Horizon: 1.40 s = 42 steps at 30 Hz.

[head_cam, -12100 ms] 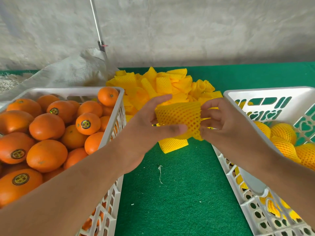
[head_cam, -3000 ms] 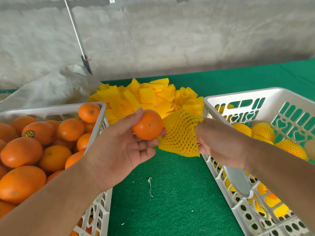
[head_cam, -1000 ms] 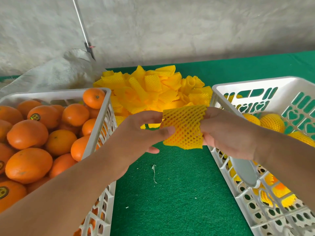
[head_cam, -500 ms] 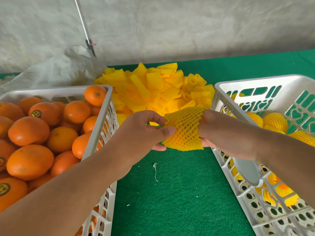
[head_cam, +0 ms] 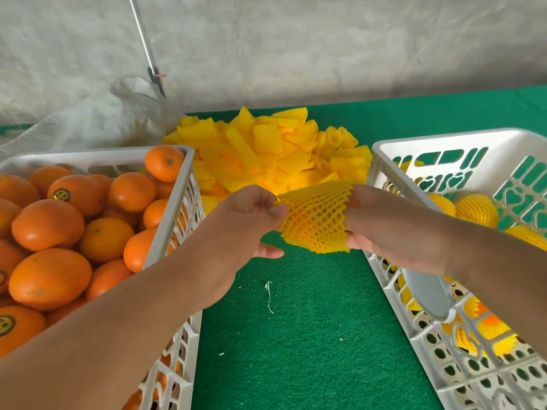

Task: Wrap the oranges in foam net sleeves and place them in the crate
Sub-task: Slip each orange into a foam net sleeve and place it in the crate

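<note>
A yellow foam net sleeve (head_cam: 315,217) is held above the green tabletop (head_cam: 310,335), orange showing through its mesh. The left hand (head_cam: 236,229) pinches its left edge; the right hand (head_cam: 393,226) grips its right side. Left of the sleeve stands a white crate of bare oranges (head_cam: 47,223); right of it, a white crate (head_cam: 420,146) with wrapped oranges (head_cam: 476,208). Behind the sleeve lies a pile of sleeves (head_cam: 266,149).
</note>
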### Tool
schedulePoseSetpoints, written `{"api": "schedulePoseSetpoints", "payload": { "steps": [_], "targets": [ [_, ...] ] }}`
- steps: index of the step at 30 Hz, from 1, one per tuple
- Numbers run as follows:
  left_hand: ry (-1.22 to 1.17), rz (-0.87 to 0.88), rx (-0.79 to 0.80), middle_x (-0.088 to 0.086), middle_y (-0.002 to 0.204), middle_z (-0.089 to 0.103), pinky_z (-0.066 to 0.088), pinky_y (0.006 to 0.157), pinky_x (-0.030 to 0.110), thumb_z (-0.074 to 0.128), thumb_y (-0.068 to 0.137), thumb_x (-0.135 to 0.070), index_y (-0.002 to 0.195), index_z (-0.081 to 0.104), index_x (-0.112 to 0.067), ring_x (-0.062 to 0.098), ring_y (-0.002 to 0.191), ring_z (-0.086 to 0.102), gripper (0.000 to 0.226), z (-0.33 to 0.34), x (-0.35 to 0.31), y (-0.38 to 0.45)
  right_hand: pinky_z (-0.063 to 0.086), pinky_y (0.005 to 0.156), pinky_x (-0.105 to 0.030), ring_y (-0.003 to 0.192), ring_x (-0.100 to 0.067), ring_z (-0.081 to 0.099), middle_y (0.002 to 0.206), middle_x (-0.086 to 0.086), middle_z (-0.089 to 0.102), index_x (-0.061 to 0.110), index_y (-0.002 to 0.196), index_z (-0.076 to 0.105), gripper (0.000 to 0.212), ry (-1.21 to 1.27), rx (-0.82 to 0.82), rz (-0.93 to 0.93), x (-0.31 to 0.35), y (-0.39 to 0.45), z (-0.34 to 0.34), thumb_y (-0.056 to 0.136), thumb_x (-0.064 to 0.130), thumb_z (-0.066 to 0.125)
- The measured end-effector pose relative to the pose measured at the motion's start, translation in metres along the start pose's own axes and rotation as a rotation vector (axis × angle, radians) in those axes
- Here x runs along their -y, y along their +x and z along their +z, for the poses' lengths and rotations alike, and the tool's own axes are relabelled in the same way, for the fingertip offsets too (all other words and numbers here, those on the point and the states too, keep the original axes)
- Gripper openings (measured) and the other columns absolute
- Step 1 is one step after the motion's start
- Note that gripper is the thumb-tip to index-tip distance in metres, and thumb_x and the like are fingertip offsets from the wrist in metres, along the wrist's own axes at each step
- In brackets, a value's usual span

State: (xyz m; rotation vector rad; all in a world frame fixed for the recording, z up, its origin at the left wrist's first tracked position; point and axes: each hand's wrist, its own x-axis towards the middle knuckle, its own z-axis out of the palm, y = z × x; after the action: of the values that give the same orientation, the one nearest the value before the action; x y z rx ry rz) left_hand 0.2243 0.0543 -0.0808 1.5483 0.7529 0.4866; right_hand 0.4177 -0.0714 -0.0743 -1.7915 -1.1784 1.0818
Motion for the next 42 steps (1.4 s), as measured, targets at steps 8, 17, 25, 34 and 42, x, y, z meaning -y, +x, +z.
{"api": "schedulePoseSetpoints", "payload": {
  "steps": [8,17,25,34,42],
  "targets": [
    [-0.023,0.012,-0.05,-0.009,0.067,0.06,0.063,0.071,0.036,0.067,0.102,-0.014,0.086,0.063,-0.015,-0.001,0.064,0.063,0.017,-0.002,0.006,0.008,0.051,0.112,-0.047,0.126,-0.029,0.068,0.135,-0.01,0.071,0.01,0.136,0.065,0.038,0.385,0.081,-0.111,-0.001,-0.003,0.0,0.102,-0.001,0.053],
    [0.113,0.052,-0.106,-0.012,0.074,0.068,0.066,0.084,0.043,0.067,0.104,-0.023,0.096,0.062,-0.02,0.004,0.078,0.073,0.01,-0.003,0.007,0.005,0.047,0.115,-0.05,0.12,-0.024,0.072,0.128,-0.002,0.076,0.019,0.128,0.075,0.029,0.213,-0.056,-0.135,-0.001,-0.002,-0.004,0.101,0.011,0.066],
    [0.793,0.527,0.133,-0.041,0.148,0.027,0.026,0.098,0.009,0.086,0.08,-0.052,0.154,0.024,-0.057,-0.013,0.136,0.03,0.097,0.003,0.0,-0.019,0.05,0.113,-0.052,0.119,-0.034,0.072,0.126,-0.015,0.075,0.005,0.135,0.064,0.033,0.252,0.031,-0.097,0.002,-0.003,0.001,0.102,0.009,0.064],
    [0.887,0.522,0.024,-0.03,0.108,0.053,0.039,0.068,0.011,0.083,0.077,-0.059,0.133,0.042,-0.053,-0.008,0.097,0.054,0.07,-0.002,-0.001,-0.017,0.063,0.082,-0.026,0.093,-0.015,0.079,0.101,-0.003,0.082,0.011,0.11,0.079,0.021,0.09,-0.072,-0.129,0.003,-0.003,0.003,0.103,0.026,0.067],
    [0.935,0.494,0.053,-0.025,0.113,0.043,0.04,0.061,0.008,0.086,0.073,-0.051,0.121,0.037,-0.052,-0.012,0.102,0.049,0.069,-0.002,0.004,-0.016,0.053,0.092,-0.018,0.119,0.01,0.062,0.133,0.025,0.064,0.047,0.143,0.055,0.07,-0.132,-0.131,-0.275,0.002,-0.005,0.01,0.08,0.067,0.077]
  ]
}}
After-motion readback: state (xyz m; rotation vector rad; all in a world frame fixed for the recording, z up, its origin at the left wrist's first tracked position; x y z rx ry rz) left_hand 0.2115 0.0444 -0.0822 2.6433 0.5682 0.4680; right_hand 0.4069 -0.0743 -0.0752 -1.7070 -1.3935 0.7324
